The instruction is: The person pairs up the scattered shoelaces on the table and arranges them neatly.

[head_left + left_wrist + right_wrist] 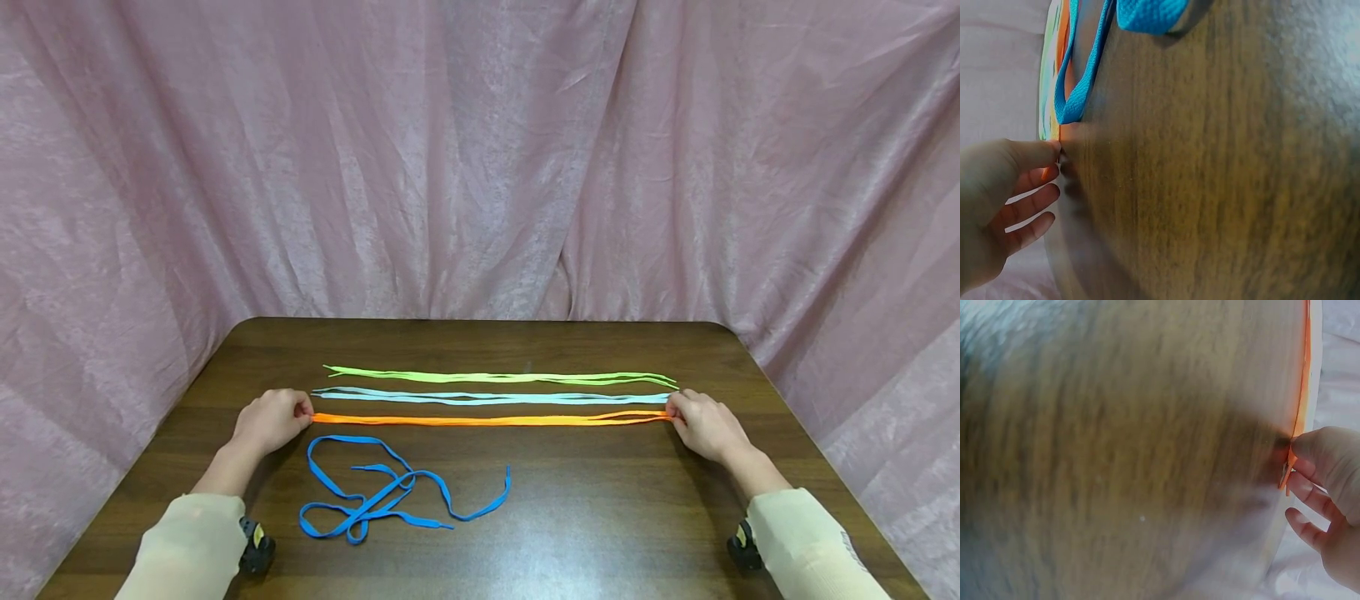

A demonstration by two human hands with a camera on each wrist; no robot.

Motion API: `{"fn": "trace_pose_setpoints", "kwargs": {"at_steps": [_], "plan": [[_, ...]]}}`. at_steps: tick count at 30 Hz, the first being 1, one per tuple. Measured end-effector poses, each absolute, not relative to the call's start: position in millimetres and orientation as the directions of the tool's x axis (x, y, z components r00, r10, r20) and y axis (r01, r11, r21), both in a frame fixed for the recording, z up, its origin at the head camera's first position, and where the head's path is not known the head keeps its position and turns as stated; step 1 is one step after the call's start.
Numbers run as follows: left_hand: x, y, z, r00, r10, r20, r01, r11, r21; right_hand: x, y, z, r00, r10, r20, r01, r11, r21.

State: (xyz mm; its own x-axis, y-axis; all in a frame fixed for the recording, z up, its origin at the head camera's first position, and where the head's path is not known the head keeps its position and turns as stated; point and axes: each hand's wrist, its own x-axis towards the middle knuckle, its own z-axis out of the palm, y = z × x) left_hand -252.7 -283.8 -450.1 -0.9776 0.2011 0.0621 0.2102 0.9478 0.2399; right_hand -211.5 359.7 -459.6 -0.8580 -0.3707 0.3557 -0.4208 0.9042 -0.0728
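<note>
An orange shoelace [480, 421], folded into several strands, stretches straight across the table between both hands. The left hand [273, 419] pinches its left end between thumb and forefinger, the other fingers loosely spread in the left wrist view. At the other end the right hand [705, 425] pinches the lace, and short orange tips [1284, 481] stick out below the thumb. Just beyond lies a light blue shoelace [480, 399], laid out parallel in strands. Farther back is a yellow-green shoelace [480, 377], also straight. A blue shoelace [367, 504] lies in loose loops nearer the person, right of the left hand.
The dark wooden table [600, 500] has rounded far corners. Behind it hangs a pink curtain [450, 167]. Each forearm, in a pale sleeve [191, 542], carries a black wrist device [257, 547].
</note>
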Motion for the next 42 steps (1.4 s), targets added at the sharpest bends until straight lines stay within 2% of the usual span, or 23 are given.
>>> {"fn": "trace_pose_setpoints", "kwargs": {"at_steps": [7,17,33,42], "plan": [[-252,-283,-450,-0.979,0.194,0.055,0.202,0.949,0.243,-212,361,-461,-0.859,-0.359,0.366,-0.413,0.907,-0.08],[-242,-286,-447,-0.98,0.182,0.083,0.198,0.946,0.257,-213,356,-461,-0.807,-0.401,0.433,-0.467,0.883,-0.053],[-229,-281,-435,-0.96,0.236,0.148,0.265,0.938,0.224,-214,316,-453,-0.793,-0.455,0.405,-0.52,0.852,-0.063],[-215,-267,-426,-0.943,0.273,0.188,0.311,0.926,0.213,-212,282,-451,-0.703,-0.563,0.434,-0.636,0.771,-0.03]]}}
